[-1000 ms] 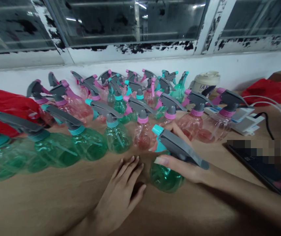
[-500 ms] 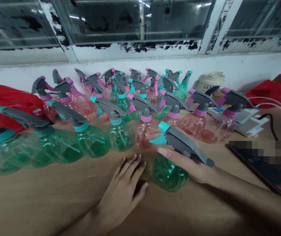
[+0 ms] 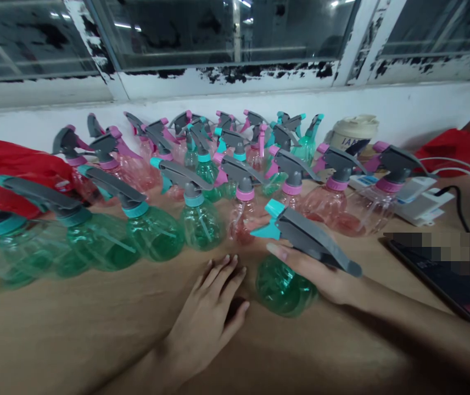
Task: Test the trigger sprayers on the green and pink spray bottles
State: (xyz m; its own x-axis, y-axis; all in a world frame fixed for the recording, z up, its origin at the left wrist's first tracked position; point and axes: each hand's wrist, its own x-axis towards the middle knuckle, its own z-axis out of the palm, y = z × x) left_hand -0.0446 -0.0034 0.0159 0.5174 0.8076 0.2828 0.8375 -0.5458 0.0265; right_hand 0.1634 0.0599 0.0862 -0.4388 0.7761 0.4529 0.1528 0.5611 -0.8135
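Observation:
My right hand [image 3: 321,269] is wrapped round the neck of a green spray bottle [image 3: 282,291] with a grey and turquoise trigger head. The bottle stands upright on the wooden table, liquid inside it; the far fingers are partly hidden behind the neck. Flat on the table to its left lies my left hand [image 3: 210,312], fingers spread and holding nothing. Just beyond the hands runs a row of more spray bottles: green ones such as this green bottle [image 3: 155,236] at left, and pink ones such as this pink bottle [image 3: 241,219] toward the right.
More pink and green bottles crowd toward the wall. Red plastic bags [image 3: 21,175] lie at left and, as a second red bag [image 3: 457,151], at far right. A white tub [image 3: 352,131], a white power strip [image 3: 420,203] with cables and a dark phone [image 3: 428,274] occupy the right side.
Almost nothing differs. The view has shifted very slightly; my right hand stays on the green spray bottle and my left hand remains flat on the table.

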